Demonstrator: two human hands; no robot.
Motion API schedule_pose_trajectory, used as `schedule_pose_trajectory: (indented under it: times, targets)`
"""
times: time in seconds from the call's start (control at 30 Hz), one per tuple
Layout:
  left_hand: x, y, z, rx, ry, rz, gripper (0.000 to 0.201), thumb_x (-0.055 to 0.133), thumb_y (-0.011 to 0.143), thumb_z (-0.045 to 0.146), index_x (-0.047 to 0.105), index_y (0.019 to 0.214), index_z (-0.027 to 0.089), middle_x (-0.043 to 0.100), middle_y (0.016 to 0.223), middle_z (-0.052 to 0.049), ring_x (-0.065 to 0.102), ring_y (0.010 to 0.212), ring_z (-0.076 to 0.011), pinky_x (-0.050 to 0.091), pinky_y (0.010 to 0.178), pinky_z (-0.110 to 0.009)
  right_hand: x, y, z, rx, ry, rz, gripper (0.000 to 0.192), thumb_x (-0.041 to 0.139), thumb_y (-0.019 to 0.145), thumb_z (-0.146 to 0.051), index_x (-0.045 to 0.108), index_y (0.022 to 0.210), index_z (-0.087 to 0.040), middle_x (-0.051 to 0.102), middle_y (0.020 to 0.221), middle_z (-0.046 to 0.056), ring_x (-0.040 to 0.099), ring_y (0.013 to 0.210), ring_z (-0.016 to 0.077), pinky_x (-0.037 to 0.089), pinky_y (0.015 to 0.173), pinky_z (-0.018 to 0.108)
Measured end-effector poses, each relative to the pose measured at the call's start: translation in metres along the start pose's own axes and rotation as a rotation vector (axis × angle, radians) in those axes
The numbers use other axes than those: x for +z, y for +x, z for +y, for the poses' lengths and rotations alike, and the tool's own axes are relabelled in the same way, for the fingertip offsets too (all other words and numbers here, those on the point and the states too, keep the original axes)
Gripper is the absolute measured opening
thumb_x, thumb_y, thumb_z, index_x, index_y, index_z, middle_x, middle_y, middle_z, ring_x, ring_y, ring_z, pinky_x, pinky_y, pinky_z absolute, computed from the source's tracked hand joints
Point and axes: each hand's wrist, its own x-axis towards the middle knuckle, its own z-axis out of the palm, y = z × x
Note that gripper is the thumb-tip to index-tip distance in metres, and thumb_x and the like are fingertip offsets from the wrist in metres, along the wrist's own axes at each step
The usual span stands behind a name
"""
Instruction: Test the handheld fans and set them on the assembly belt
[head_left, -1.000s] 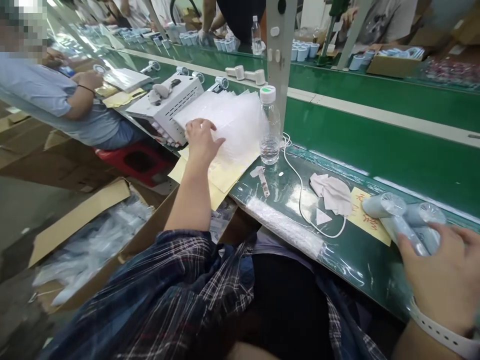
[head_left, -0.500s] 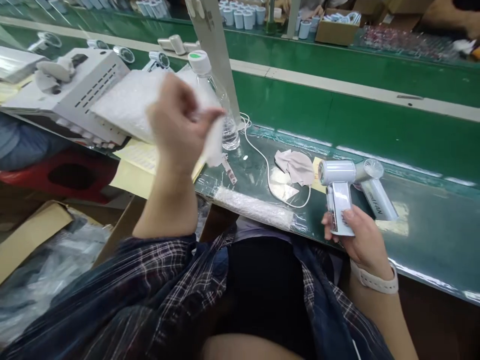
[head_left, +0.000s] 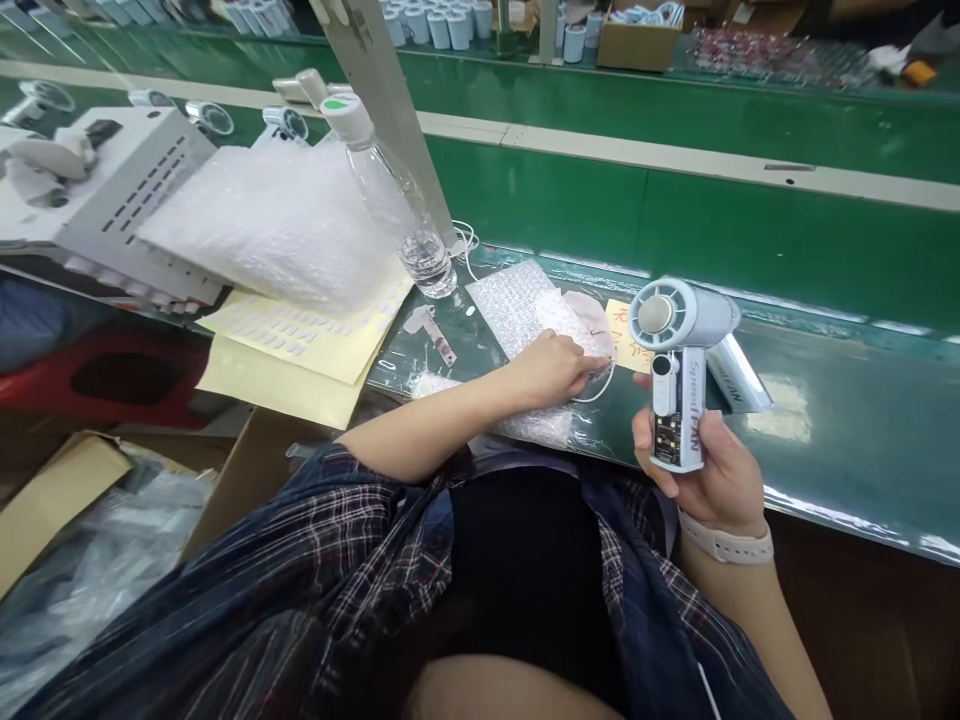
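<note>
My right hand [head_left: 705,460] grips the handle of a pale blue handheld fan [head_left: 688,400], its round head up and a dark panel with small parts showing on the handle. My left hand [head_left: 551,370] is on the bench, fingers curled over the lower end of a bubble-wrap bag [head_left: 514,300]; its fingertips are partly hidden. One finger reaches toward a crumpled pinkish cloth [head_left: 592,315] beside the bag. Behind the held fan lies a second handheld fan [head_left: 739,375], partly covered by it. Another rolled piece of bubble wrap [head_left: 540,428] lies under my left forearm.
A clear water bottle [head_left: 427,255] stands by a metal post [head_left: 390,100]. Left of it are a stack of bubble-wrap bags [head_left: 255,220], yellow label sheets [head_left: 300,340] and a white metal box [head_left: 142,190]. The green conveyor [head_left: 697,220] runs behind the bench. An open carton [head_left: 67,490] sits low left.
My left hand has come down and right from the stack, bringing a bubble-wrap bag onto the bench. My right hand has turned the fan so its round face and handle panel show.
</note>
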Motion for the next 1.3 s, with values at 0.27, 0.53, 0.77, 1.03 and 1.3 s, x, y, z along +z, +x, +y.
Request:
schedule_pose_trajectory:
  times: [0.27,0.53,0.77,1.03,1.3]
  targets:
    - [0.006,0.01,-0.02,-0.181,-0.917,0.234,0.039,0.063,0.098,0.017,0.062,0.137,0.02,0.076,0.12,-0.009,0.071,0.104,-0.0219,0.054,0.094,-0.035,0.005,0.004,0.022,-0.116,-1.09,0.405,0.065,0.059,0.099,-0.058,0.067,0.15,-0.02,0.08,0.131,0.015,0.078,0.108,0.0345,0.061,0.085,0.042]
    - [-0.014,0.004,-0.031,-0.376,-1.156,0.393,0.044,0.044,0.103,0.01,0.046,0.146,0.018,0.046,0.074,0.006,0.043,0.061,-0.0123,0.037,0.061,-0.025,0.019,0.021,0.029,-0.057,-1.59,0.275,0.047,0.056,0.104,-0.039,0.068,0.147,-0.024,0.084,0.103,0.006,0.077,0.078,0.0281,0.044,0.061,0.034]
    - [-0.04,-0.042,0.008,0.212,0.228,0.411,0.046,0.042,0.11,0.013,0.049,0.155,0.019,0.069,0.093,-0.003,0.062,0.091,-0.0191,0.044,0.077,-0.033,0.023,0.01,0.017,-0.319,-1.677,0.265,0.038,0.055,0.108,-0.044,0.073,0.13,-0.02,0.081,0.093,0.007,0.076,0.074,0.0264,0.043,0.06,0.032]
    - [-0.07,-0.057,0.029,0.281,0.459,0.355,0.043,0.044,0.11,0.013,0.049,0.152,0.02,0.069,0.089,-0.002,0.063,0.082,-0.0176,0.042,0.069,-0.033,0.037,0.01,0.016,-0.386,-1.482,0.298,0.065,0.037,0.11,-0.068,0.076,0.113,-0.016,0.079,0.083,0.012,0.071,0.066,0.0249,0.042,0.061,0.032]
    - [-0.091,-0.075,0.039,0.171,-0.094,0.522,0.045,0.042,0.111,0.021,0.047,0.155,0.029,0.072,0.097,0.0,0.07,0.085,-0.0152,0.054,0.076,-0.027,0.037,0.003,-0.032,0.014,-0.389,-0.034,0.076,0.069,0.09,-0.081,0.07,0.132,-0.017,0.076,0.088,0.007,0.045,0.047,0.0109,0.035,0.043,0.028]
